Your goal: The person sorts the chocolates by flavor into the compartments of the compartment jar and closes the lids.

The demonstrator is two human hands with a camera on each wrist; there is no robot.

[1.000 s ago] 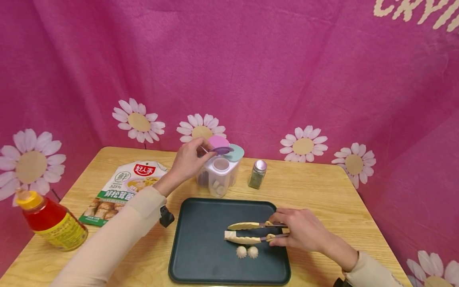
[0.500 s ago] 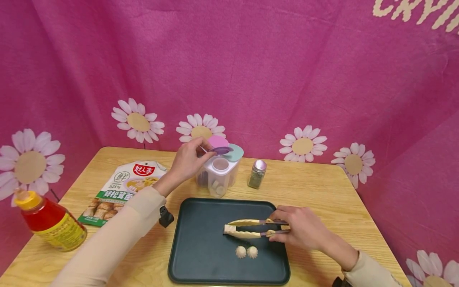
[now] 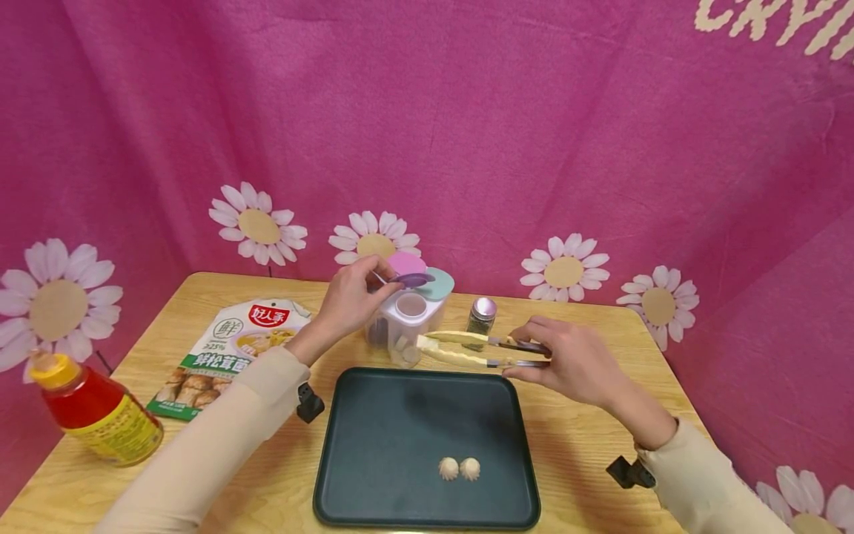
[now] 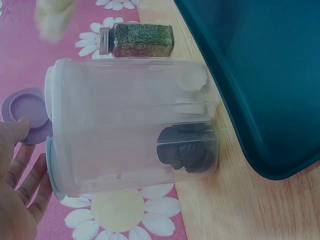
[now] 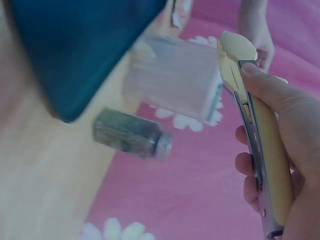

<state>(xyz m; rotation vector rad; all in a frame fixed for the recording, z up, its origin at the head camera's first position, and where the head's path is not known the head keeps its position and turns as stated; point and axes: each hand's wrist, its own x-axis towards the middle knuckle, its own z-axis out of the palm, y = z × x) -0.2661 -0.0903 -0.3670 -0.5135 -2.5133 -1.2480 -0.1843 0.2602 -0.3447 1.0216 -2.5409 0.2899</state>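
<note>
My left hand (image 3: 356,297) pinches the purple lid (image 3: 411,280) and holds it up over a clear storage container (image 3: 416,315), whose round opening beneath shows uncovered. Through its walls, pale pieces (image 4: 192,80) and dark pieces (image 4: 186,147) lie in separate compartments in the left wrist view. My right hand (image 3: 574,360) grips yellow-tipped tongs (image 3: 460,361), held level above the tray's far edge. A small pale cube (image 3: 428,343) sits between the tong tips, in front of the container in the head view. Two pale swirled pieces (image 3: 459,469) lie side by side on the dark tray (image 3: 380,445).
A spice jar (image 3: 481,314) stands right of the container, partly behind the tongs. On the left are a white and green food packet (image 3: 227,348) and a red bottle with a yellow cap (image 3: 100,415). A pink flowered cloth (image 3: 454,133) hangs behind the wooden table.
The tongs closed on the pale cube on the tray, and my right hand has raised them away toward the container. My left hand and the purple lid have stayed in place.
</note>
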